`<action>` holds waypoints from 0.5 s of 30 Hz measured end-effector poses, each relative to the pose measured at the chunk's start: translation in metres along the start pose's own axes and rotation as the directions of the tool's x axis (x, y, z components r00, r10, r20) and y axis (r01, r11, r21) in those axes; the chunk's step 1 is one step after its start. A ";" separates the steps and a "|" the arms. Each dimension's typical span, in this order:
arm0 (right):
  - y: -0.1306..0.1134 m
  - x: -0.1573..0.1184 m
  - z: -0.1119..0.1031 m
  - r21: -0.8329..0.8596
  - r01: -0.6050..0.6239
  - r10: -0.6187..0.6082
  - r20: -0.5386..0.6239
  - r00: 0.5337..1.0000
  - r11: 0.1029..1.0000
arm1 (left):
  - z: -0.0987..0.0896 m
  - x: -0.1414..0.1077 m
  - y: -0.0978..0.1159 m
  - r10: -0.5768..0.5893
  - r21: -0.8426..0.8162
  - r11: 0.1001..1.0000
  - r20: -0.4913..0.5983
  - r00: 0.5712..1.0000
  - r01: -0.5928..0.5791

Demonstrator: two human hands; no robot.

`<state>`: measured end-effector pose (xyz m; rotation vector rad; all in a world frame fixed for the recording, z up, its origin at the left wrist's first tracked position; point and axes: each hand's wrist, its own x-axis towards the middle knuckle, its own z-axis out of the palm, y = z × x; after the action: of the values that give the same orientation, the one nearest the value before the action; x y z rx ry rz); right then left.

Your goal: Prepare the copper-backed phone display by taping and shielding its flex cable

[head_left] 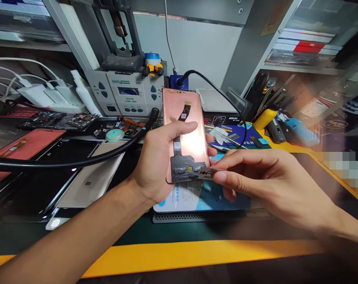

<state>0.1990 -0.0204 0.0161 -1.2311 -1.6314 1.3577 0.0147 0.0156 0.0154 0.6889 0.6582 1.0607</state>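
Copper-toned foil back of a curved phone display (190,138), bearing a black ribbon cable (185,112) and grey tape (186,167), stands upright in the closed grip of the left hand (156,161). Right hand (270,185) pinches a thin printed metal blade (207,172) at the display's lower edge. Pale phone back (87,183) marked "MI" lies on the counter (196,256).

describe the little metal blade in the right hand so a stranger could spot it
Over a green repair mat, the left hand holds up a copper-coloured phone panel with grey tape at its lower end. There, the right hand pinches a thin, flat metal blade between thumb and fingers. Its dark printed marks set it apart from the longer tools on the blue mat.
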 end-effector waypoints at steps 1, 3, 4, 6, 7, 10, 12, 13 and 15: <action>0.001 0.000 0.002 -0.004 0.010 -0.010 -0.007 1.000 1.000 | 0.001 0.000 0.000 -0.006 0.008 1.000 -0.010 1.000 0.006; 0.001 0.002 0.005 -0.009 0.018 -0.018 -0.003 1.000 1.000 | 0.002 0.000 0.000 -0.010 0.022 1.000 -0.019 1.000 0.011; 0.002 0.002 0.006 -0.008 0.015 -0.015 0.001 1.000 1.000 | 0.002 0.000 0.000 -0.010 0.028 1.000 -0.018 1.000 0.011; 0.002 0.003 0.007 0.000 0.008 -0.008 0.005 1.000 1.000 | 0.002 0.000 -0.001 -0.015 0.038 0.999 -0.019 1.000 0.016; 0.002 0.003 0.006 0.004 0.006 -0.006 0.002 1.000 1.000 | 0.002 0.000 -0.001 -0.021 0.041 0.999 -0.014 1.000 0.022; 0.002 0.002 0.005 0.008 0.006 -0.006 -0.007 1.000 1.000 | 0.001 0.001 -0.002 -0.038 0.038 0.999 0.016 0.999 0.037; 0.001 0.002 0.005 0.009 0.005 -0.005 -0.004 1.000 1.000 | 0.000 0.001 -0.002 -0.041 0.031 0.999 0.033 0.999 0.040; 0.001 0.002 0.005 0.008 0.005 -0.005 -0.002 1.000 1.000 | 0.000 0.001 -0.003 -0.042 0.030 0.999 0.036 0.998 0.041; 0.001 0.003 0.006 0.006 0.008 -0.008 -0.001 1.000 1.000 | -0.001 0.001 -0.003 -0.044 0.033 0.999 0.036 0.998 0.043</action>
<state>0.1929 -0.0194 0.0135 -1.2201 -1.6282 1.3558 0.0160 0.0155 0.0129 0.7178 0.6572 0.9972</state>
